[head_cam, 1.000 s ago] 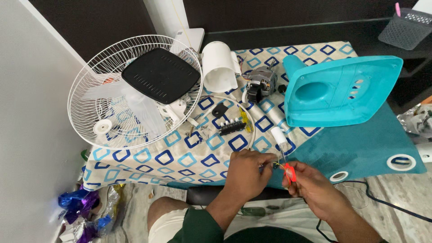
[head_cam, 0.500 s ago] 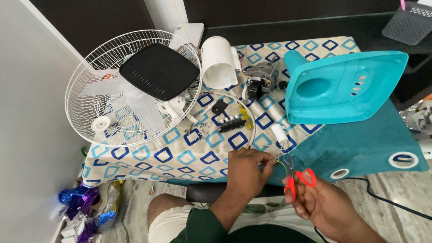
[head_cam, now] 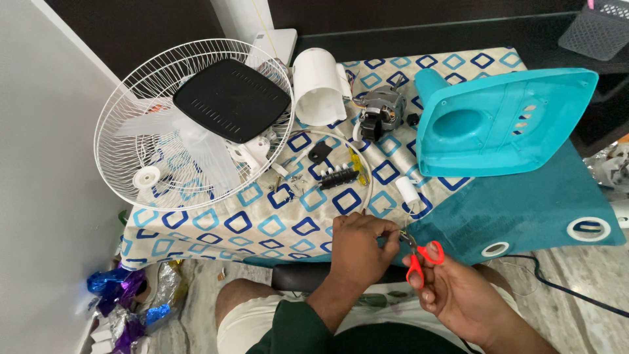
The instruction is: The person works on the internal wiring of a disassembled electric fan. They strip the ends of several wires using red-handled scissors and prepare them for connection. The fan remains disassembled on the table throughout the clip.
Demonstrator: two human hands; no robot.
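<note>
My left hand is closed at the near edge of the table, pinching a thin white wire that loops back toward the fan parts. My right hand holds small red-handled scissors, their blades meeting the wire right at my left fingertips. A small white cylindrical capacitor lies just beyond the hands. A black terminal block and a grey fan motor lie farther back.
A white fan guard with blades and a black plate fills the left. A white cylindrical cover sits at the back. A turquoise fan base lies on the right, over a teal cloth. Shiny wrapping lies on the floor.
My right hand with the scissors has dropped slightly lower and turned, so the red handles now show clearly. My left hand has stayed on the wire.
</note>
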